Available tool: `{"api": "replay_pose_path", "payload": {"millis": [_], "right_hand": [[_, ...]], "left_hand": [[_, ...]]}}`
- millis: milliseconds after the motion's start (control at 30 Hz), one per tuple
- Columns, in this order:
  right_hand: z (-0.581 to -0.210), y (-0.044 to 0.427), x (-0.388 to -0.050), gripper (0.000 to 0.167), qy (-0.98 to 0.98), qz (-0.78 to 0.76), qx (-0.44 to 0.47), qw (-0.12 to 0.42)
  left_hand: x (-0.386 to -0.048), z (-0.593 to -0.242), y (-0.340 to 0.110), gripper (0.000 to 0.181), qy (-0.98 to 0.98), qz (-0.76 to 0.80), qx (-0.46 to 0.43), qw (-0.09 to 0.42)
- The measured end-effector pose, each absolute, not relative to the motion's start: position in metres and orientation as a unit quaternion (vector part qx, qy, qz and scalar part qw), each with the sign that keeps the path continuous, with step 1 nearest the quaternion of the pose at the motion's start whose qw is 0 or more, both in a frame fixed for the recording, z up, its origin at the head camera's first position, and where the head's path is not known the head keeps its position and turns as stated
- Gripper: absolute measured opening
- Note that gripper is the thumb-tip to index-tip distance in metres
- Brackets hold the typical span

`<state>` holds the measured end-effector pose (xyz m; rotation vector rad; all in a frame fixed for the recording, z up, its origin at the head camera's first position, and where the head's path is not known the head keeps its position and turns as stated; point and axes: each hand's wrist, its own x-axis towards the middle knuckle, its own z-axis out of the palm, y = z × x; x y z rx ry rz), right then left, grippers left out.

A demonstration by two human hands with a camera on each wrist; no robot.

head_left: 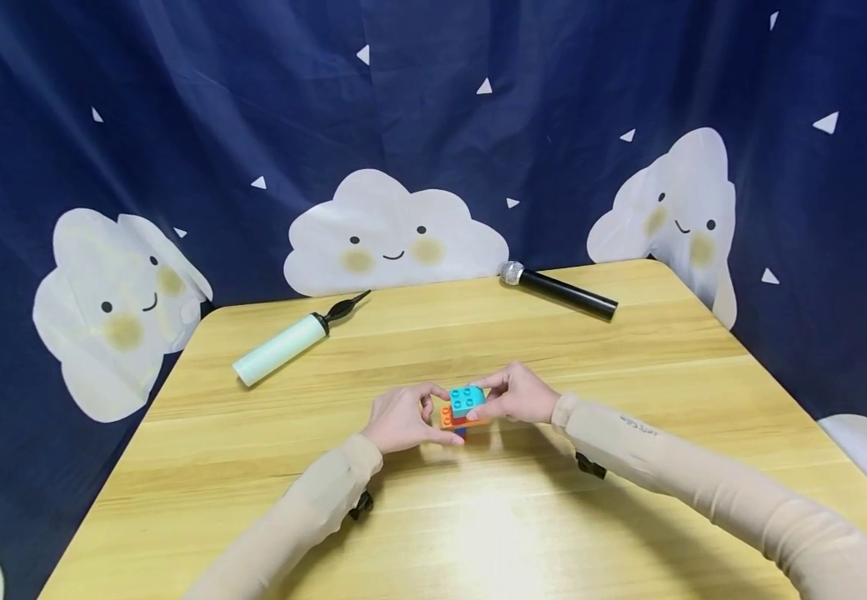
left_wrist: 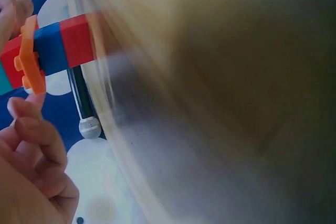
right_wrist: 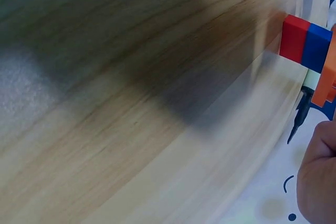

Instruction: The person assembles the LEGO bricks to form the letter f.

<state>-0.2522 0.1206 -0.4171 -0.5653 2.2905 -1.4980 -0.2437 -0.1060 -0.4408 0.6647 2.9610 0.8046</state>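
Note:
A small stack of toy bricks stands between the hands: from the bottom a red brick, a blue brick, an orange plate, another red brick and a turquoise brick. My right hand pinches the turquoise brick at the top, thumb in front. Left of the stack, my left hand has its thumb and index finger spread around the orange plate's end. Its fingers look bent; whether they press on the bricks is unclear. Only part of the right hand shows in its wrist view.
A pale green hand pump with a black nozzle lies at the back left of the wooden table. At the back right lies a black microphone. Behind the table hangs a dark blue curtain with clouds.

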Motion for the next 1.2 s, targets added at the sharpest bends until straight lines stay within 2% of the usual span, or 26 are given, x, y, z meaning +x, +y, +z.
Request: {"api": "replay_pose_path", "payload": {"millis": [167,300,767,1200], "right_hand": [[-0.418,0.121,-0.253,0.046,0.811,-0.527,-0.188,0.173],[-0.418,0.12,-0.254,0.047,0.81,-0.526,-0.195,0.171],[-0.411,0.119,-0.254,0.047,0.816,-0.498,-0.236,0.174],[-0.413,0.119,-0.252,0.049,0.821,-0.494,-0.229,0.171]], "left_hand": [[-0.248,-0.444,-0.103,0.042,0.945,0.254,0.203,-0.012],[-0.251,-0.443,-0.102,0.035,0.945,0.254,0.205,-0.016],[-0.262,-0.435,-0.102,0.034,0.94,0.254,0.226,0.037],[-0.257,-0.439,-0.101,0.035,0.944,0.249,0.218,0.017]]}}
